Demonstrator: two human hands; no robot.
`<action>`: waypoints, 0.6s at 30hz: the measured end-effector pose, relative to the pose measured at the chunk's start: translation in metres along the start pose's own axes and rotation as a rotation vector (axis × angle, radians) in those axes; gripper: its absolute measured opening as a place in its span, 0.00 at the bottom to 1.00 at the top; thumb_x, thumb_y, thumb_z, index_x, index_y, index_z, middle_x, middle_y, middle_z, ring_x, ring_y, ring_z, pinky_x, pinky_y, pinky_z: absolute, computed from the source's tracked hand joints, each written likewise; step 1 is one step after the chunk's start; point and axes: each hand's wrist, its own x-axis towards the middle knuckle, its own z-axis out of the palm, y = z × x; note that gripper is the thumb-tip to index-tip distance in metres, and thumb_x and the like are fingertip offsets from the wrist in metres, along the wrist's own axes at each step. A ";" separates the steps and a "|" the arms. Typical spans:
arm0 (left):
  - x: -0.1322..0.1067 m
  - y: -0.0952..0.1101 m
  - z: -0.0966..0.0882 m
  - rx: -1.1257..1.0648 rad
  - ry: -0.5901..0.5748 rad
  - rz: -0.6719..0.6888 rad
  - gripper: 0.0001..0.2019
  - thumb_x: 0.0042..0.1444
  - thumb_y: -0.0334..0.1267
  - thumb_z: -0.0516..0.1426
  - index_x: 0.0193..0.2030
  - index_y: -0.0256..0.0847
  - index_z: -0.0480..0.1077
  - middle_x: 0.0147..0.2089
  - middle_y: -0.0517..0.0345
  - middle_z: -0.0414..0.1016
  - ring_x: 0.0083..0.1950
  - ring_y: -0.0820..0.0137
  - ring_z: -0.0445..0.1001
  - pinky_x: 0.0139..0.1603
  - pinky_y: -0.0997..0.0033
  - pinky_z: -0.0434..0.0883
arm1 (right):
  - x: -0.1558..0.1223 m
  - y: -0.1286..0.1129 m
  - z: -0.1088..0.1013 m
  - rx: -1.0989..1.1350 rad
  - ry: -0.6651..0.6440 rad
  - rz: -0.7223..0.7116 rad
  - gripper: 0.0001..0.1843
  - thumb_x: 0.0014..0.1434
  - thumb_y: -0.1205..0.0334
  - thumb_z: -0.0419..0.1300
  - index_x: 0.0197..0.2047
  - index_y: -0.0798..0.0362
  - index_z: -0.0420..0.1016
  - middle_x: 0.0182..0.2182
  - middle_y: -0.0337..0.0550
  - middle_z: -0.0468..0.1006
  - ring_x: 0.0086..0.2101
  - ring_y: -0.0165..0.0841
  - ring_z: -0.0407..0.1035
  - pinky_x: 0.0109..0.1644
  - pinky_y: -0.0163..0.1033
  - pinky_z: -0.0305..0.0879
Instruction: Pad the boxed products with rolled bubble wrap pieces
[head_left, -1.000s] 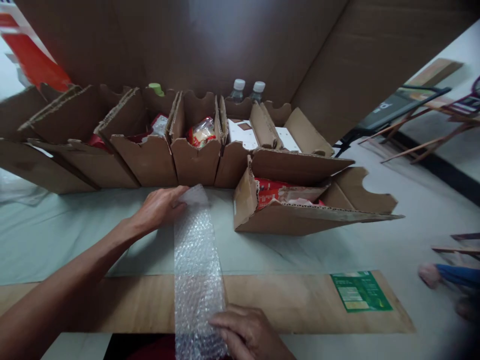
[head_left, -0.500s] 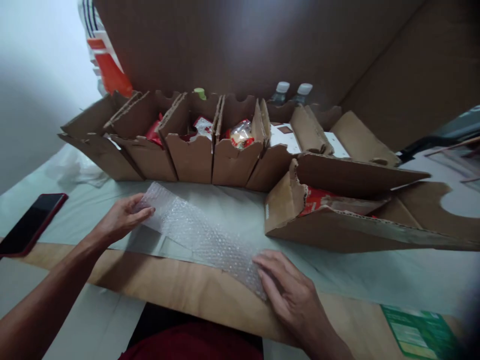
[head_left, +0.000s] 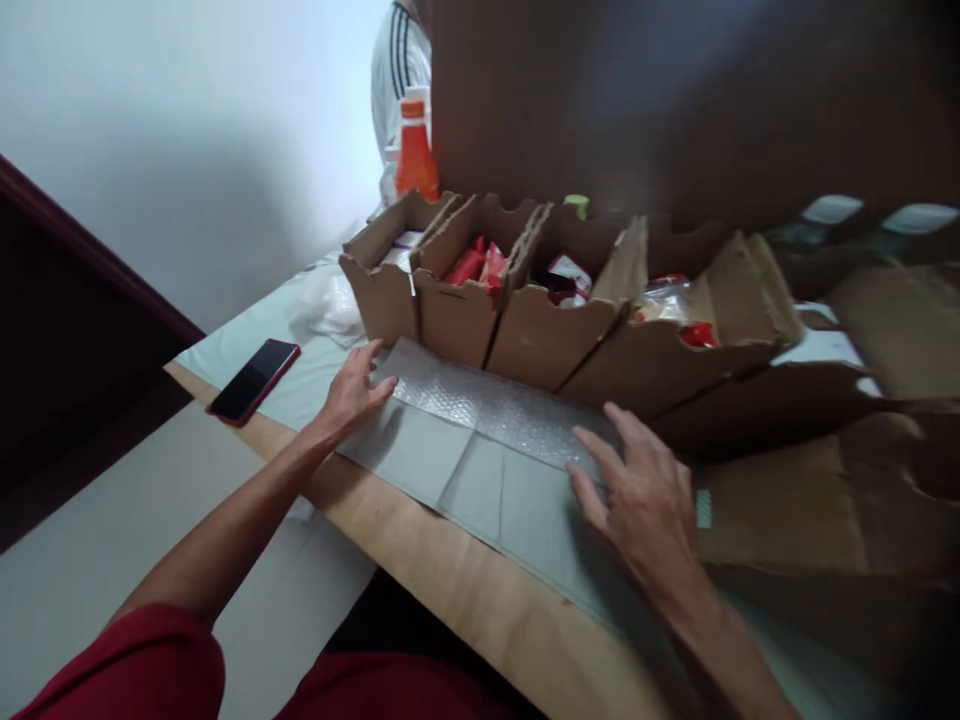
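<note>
A strip of bubble wrap (head_left: 487,405) lies flat on the pale green table cover, along the foot of the cardboard boxes. At its left end is my left hand (head_left: 352,395), thumb and fingers apart; whether it still touches the plastic is hard to tell. My right hand (head_left: 637,490) hovers at the other end with its fingers spread, slightly blurred. Neither hand grips the sheet.
Several cardboard bins (head_left: 559,340) stand in a row behind, holding red and white packets. Another cardboard box (head_left: 780,510) is at the right. A phone (head_left: 255,380) rests near the table's left edge. Crumpled clear plastic (head_left: 330,305) and an orange bottle (head_left: 415,155) are farther back.
The bubble wrap has gone from being held between both hands to lying flat against the boxes. Both hands have opened. The view has swung to the left.
</note>
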 end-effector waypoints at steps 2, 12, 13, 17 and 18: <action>-0.009 -0.011 -0.010 0.068 0.067 0.035 0.28 0.56 0.41 0.58 0.64 0.40 0.68 0.59 0.45 0.73 0.54 0.59 0.76 0.51 0.60 0.76 | -0.012 -0.001 0.015 0.047 -0.104 -0.031 0.19 0.70 0.55 0.52 0.55 0.52 0.79 0.65 0.58 0.71 0.62 0.53 0.66 0.58 0.57 0.66; 0.038 -0.089 -0.092 0.283 0.353 -0.067 0.16 0.58 0.34 0.56 0.53 0.38 0.74 0.60 0.40 0.70 0.64 0.51 0.68 0.70 0.48 0.64 | -0.038 0.008 0.055 0.013 -0.104 0.001 0.27 0.73 0.48 0.44 0.58 0.52 0.77 0.61 0.55 0.76 0.59 0.51 0.70 0.58 0.57 0.66; 0.047 -0.096 -0.095 0.294 0.373 -0.082 0.16 0.57 0.35 0.57 0.52 0.37 0.73 0.60 0.40 0.70 0.65 0.51 0.68 0.70 0.48 0.64 | -0.038 0.008 0.055 0.008 -0.097 -0.012 0.27 0.73 0.47 0.44 0.58 0.52 0.77 0.60 0.56 0.76 0.59 0.50 0.70 0.57 0.56 0.67; 0.080 -0.118 -0.094 0.307 0.414 -0.124 0.16 0.53 0.36 0.61 0.49 0.37 0.73 0.57 0.41 0.73 0.63 0.50 0.70 0.67 0.47 0.66 | -0.037 0.010 0.056 -0.002 -0.079 -0.037 0.27 0.73 0.47 0.44 0.57 0.53 0.77 0.60 0.56 0.77 0.57 0.51 0.72 0.56 0.56 0.67; 0.087 -0.121 -0.093 0.305 0.422 -0.132 0.13 0.52 0.35 0.61 0.46 0.38 0.73 0.56 0.42 0.74 0.61 0.50 0.71 0.65 0.47 0.67 | -0.037 0.010 0.056 -0.003 -0.080 -0.030 0.27 0.73 0.47 0.44 0.58 0.53 0.77 0.60 0.56 0.77 0.57 0.51 0.71 0.56 0.57 0.67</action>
